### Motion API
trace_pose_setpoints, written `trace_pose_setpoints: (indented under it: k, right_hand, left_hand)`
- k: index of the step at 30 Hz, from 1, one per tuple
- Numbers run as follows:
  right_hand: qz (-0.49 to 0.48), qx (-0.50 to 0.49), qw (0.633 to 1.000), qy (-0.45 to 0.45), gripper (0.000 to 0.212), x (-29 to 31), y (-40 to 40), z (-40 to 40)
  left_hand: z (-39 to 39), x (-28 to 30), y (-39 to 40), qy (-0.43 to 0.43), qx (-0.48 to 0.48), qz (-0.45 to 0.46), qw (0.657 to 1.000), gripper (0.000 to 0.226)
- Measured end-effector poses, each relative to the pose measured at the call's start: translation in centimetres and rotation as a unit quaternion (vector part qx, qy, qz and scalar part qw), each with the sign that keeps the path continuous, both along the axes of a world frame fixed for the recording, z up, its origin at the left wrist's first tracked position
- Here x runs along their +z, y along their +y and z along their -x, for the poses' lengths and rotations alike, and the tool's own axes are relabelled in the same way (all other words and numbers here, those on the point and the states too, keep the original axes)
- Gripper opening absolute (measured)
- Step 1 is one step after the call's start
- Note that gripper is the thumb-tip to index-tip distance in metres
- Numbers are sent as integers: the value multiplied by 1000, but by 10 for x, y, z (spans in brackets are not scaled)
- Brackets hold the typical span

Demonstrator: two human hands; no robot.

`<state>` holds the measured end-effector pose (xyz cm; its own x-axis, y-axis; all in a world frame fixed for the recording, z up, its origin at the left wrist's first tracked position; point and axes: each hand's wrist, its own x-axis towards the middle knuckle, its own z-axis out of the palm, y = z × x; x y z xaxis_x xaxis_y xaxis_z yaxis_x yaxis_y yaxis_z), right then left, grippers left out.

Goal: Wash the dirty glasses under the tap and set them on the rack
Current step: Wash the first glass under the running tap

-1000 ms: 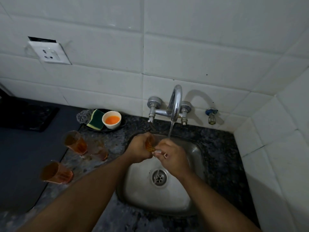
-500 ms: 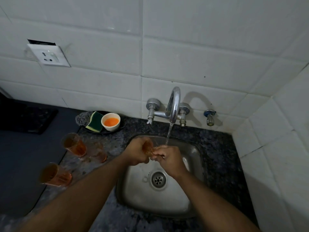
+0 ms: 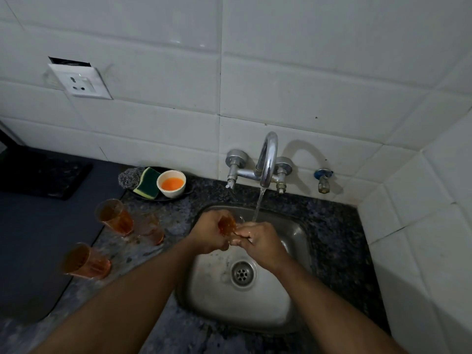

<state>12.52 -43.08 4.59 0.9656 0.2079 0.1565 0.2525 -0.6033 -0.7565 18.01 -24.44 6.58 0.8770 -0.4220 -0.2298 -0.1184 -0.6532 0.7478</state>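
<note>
Step in hand, as judged: washing of one dirty glass, rinse and rub stage, over the steel sink (image 3: 275, 312). Left hand (image 3: 208, 232) is gripping the glass (image 3: 227, 225), fingers curled round its body, holding it tilted just left of the falling stream. Right hand (image 3: 258, 241) is meeting it from the right, fingers bent against the rim end; whether they are pinching the rim or rubbing inside cannot be told. The glass is showing amber-orange, its residue or tint catching light; the clear rim is barely visible beside the water. The tap (image 3: 267, 159), just beyond both hands, is running a thin stream onto the right hand's knuckles. Next move is probably calling for turning the mouth under the stream, then carrying the glass to a rack, which is not in view. Left of the left hand, three more orange-stained glasses (image 3: 115, 217) are waiting on the dark counter (image 3: 178, 221). Farther left and beyond, a sponge (image 3: 148, 183) and a small bowl of orange liquid (image 3: 171, 183) are sitting by the tiled wall.
</note>
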Motion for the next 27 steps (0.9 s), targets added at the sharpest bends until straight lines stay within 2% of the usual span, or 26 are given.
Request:
trace_pose_setpoints:
  k: [2, 3, 5, 7, 9, 11, 12, 14, 16, 17, 20, 21, 23, 25, 27]
  right_hand:
    - [30, 40, 999, 3, 5, 2, -5, -2]
    - [30, 37, 999, 5, 2, 3, -3, -2]
    - [6, 0, 1000, 4, 4, 6, 4, -5]
    - [7, -5, 1000, -6, 3, 7, 7, -5]
    - [56, 41, 997, -12, 10, 6, 0, -6]
    - [92, 80, 993, -5, 10, 7, -7, -7]
    - [92, 80, 993, -5, 8, 7, -8, -8]
    - [59, 39, 997, -2, 3, 9, -3, -10]
    - [31, 9, 999, 10, 9, 11, 0, -10]
    - [42, 25, 999, 10, 8, 12, -1, -11]
    - [121, 107, 986, 33, 1, 12, -13, -11]
    - [124, 105, 986, 39, 2, 12, -14, -11]
    - [95, 64, 993, 39, 4, 11, -10, -11]
    - [56, 25, 997, 47, 6, 9, -5, -12]
    - [67, 51, 995, 56, 4, 7, -7, -12]
  left_hand:
    - [-4, 3, 6, 77, -51, -16, 996, 52]
    - [-2, 3, 5, 63, -42, -22, 997, 55]
    - [5, -2, 0, -34, 31, -17, 999, 55]
    - [10, -7, -5, -83, 75, 3, 994, 45]
    - [6, -4, -1, -42, 37, -2, 998, 44]
    - [0, -2, 4, 58, -26, -24, 998, 60]
    - [-1, -2, 4, 76, -27, -20, 997, 64]
    - [5, -2, -3, 17, 28, 20, 999, 59]
    - [12, -6, -12, -66, 83, 43, 993, 49]
    - [13, -7, -12, -65, 86, 44, 993, 45]
    - [4, -7, -4, 78, 3, 5, 997, 54]
    - [3, -8, -3, 93, -15, -14, 995, 57]
    - [6, -9, -8, 52, 27, -2, 998, 55]
    - [13, -12, -17, -40, 90, 20, 995, 42]
    - [15, -12, -17, -47, 91, 26, 994, 39]
